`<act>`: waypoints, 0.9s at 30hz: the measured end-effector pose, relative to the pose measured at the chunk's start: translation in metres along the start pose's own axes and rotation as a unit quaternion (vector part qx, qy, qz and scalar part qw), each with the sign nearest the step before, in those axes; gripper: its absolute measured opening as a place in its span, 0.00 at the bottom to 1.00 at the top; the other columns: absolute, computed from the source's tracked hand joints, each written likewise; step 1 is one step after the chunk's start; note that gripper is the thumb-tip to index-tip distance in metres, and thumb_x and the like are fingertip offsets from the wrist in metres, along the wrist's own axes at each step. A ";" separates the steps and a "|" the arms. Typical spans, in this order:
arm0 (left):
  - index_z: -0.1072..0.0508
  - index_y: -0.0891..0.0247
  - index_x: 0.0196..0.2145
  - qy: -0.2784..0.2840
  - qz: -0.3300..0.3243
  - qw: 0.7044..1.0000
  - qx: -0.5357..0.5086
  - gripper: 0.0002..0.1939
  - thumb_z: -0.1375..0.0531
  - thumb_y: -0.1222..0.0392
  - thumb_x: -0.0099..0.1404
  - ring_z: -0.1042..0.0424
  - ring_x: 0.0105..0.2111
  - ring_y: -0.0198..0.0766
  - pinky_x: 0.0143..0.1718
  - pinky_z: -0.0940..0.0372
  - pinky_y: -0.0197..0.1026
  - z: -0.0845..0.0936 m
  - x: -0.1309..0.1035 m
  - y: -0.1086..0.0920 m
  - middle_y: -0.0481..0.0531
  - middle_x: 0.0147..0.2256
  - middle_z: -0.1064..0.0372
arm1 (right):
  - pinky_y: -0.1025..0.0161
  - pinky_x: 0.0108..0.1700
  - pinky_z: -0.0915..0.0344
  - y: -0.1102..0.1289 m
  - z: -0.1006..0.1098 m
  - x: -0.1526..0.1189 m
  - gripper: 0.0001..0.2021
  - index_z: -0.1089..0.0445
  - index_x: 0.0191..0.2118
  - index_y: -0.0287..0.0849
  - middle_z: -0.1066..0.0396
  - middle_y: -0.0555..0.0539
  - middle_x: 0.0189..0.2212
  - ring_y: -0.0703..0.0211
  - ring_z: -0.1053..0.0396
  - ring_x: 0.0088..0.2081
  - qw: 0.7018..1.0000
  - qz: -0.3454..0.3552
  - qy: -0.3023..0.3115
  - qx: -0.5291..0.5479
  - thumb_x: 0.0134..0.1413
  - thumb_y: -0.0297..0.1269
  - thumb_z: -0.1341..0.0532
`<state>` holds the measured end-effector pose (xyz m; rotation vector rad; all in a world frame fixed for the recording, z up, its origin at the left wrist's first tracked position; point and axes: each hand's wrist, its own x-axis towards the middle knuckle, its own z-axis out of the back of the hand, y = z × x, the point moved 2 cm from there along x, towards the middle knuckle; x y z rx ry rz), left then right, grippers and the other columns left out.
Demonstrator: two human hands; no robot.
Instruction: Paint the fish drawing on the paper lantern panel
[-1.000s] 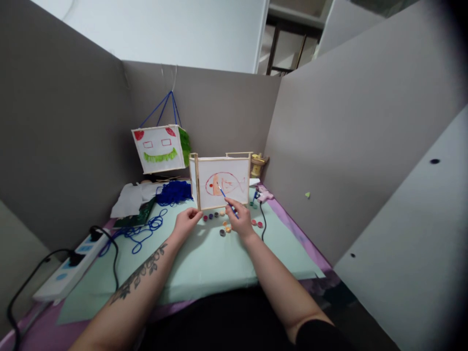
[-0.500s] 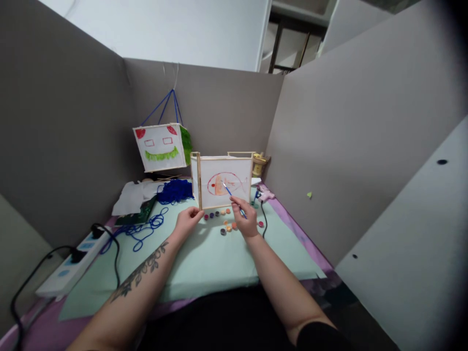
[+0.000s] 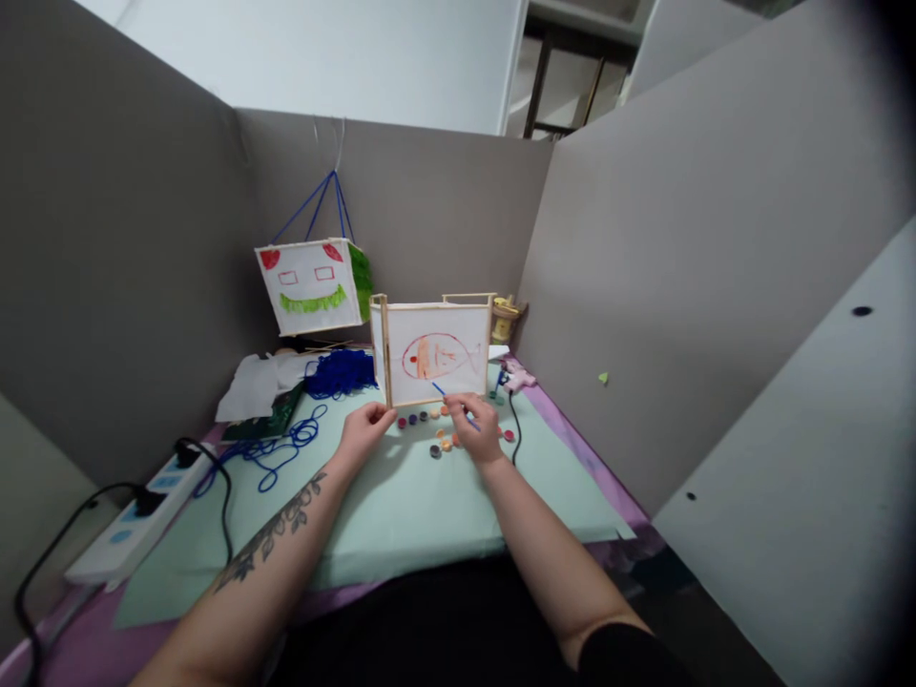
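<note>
A box-shaped paper lantern (image 3: 458, 322) with a wooden stick frame stands upright before me. Its front panel bears a red fish outline (image 3: 429, 356) partly filled in orange. My left hand (image 3: 364, 429) is closed on the frame's lower left corner, fingers pinched together. In my right hand (image 3: 479, 429) is a thin blue paintbrush (image 3: 438, 389), gripped like a pen, its tip near the panel's lower part, below the fish; whether it touches I cannot tell. Small paint pots (image 3: 435, 450) in several colours sit under and between the hands, some hidden by the right one.
A painted lantern (image 3: 315, 277) hangs at the back left on blue cords. Blue cord (image 3: 340, 372), white cloth or paper (image 3: 258, 386) and a power strip (image 3: 133, 520) lie left. A glue gun (image 3: 516, 374) with a black cable lies right. Grey partitions (image 3: 701, 239) surround the table.
My right hand has lowered slightly, bringing the brush tip down from the middle of the fish to below it. My left hand keeps its hold on the lantern corner.
</note>
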<state>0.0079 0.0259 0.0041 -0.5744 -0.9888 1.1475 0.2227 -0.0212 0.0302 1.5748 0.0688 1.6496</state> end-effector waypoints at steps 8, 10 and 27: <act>0.29 0.64 0.25 -0.006 0.008 1.000 0.027 0.16 0.44 0.47 0.56 0.39 0.22 0.33 0.25 0.46 0.34 0.002 0.003 0.006 0.45 0.20 0.37 | 0.64 0.33 0.35 0.000 0.010 -0.003 0.13 0.27 0.27 0.41 0.28 0.49 0.23 0.61 0.30 0.28 0.999 -0.030 -0.017 0.041 0.57 0.40 0.44; 0.28 0.64 0.26 -0.003 0.017 0.998 0.057 0.16 0.44 0.47 0.56 0.37 0.23 0.34 0.26 0.45 0.34 0.003 0.006 0.011 0.45 0.20 0.34 | 0.64 0.31 0.36 0.001 0.018 -0.007 0.16 0.29 0.24 0.40 0.31 0.50 0.20 0.62 0.33 0.25 0.992 -0.058 -0.070 0.088 0.58 0.42 0.46; 0.21 0.59 0.29 0.040 0.036 0.972 0.231 0.14 0.41 0.48 0.53 0.28 0.31 0.44 0.27 0.44 0.38 -0.004 0.058 0.035 0.55 0.31 0.24 | 0.63 0.26 0.36 -0.029 0.102 -0.018 0.18 0.28 0.26 0.41 0.32 0.48 0.19 0.61 0.33 0.23 0.979 -0.151 -0.039 0.134 0.58 0.47 0.46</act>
